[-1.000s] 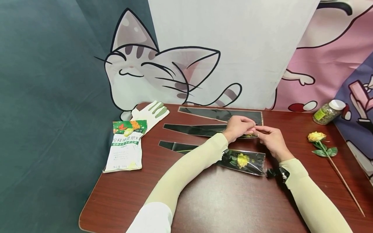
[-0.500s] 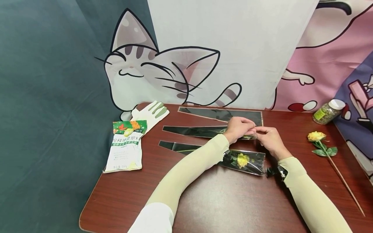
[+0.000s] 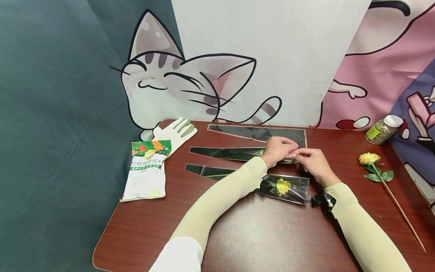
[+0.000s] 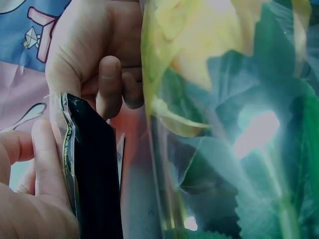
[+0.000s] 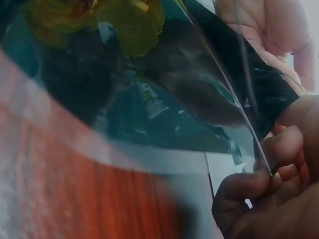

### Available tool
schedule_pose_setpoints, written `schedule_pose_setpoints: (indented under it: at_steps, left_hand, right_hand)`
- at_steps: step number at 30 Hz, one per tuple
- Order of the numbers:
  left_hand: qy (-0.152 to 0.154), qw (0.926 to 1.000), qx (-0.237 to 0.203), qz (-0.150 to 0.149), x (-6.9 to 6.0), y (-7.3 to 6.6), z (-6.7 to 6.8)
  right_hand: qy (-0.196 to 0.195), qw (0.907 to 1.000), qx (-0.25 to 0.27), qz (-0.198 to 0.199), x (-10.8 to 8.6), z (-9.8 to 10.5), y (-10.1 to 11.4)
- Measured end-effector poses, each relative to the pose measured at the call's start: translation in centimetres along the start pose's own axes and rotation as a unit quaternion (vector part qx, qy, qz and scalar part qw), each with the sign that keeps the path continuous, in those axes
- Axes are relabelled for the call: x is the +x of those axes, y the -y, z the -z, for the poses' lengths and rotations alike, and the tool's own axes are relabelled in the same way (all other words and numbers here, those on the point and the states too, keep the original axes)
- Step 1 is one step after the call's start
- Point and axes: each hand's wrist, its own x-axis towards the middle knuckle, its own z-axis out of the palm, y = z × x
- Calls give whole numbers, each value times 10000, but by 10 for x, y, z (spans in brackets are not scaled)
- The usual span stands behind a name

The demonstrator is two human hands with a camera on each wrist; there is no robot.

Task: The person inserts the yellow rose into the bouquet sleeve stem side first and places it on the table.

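In the head view, three dark flower sleeves lie across the wooden table. My left hand (image 3: 279,150) and right hand (image 3: 316,164) meet at the right end of the middle flower sleeve (image 3: 221,152), their fingertips pinching its clear film edge. The left wrist view shows that sleeve's dark end (image 4: 94,169) between both hands; something of a rose shows inside in the head view, mostly covered by my left hand. Nearer me lies another sleeve (image 3: 299,189) with a yellow rose (image 3: 283,186) inside, partly under my left forearm. The far sleeve (image 3: 238,131) lies flat behind the hands.
To the right lies a loose yellow rose (image 3: 369,159) with a long stem, and behind it a jar of granules (image 3: 383,130) with a white lid. A fertilizer bag (image 3: 147,173) overlaps a white glove (image 3: 173,133) on the left. A cartoon-print cloth hangs behind the table.
Both hands have dropped slightly toward me, and the middle sleeve has shifted a little left and nearer. Over the last half second, the hands and sleeves have barely moved.
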Motion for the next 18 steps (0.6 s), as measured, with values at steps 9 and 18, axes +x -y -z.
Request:
schedule_pose_setpoints:
  at_steps: [9,18]
  left_hand:
    - [124,9998,-74,146,0,1,0]
    - [135,9994,57,306,-1,6,-1]
  right_hand:
    - [-9,9997,230,-6,3,5,-10]
    - [-171,9994,243,-181,-7,12,-3]
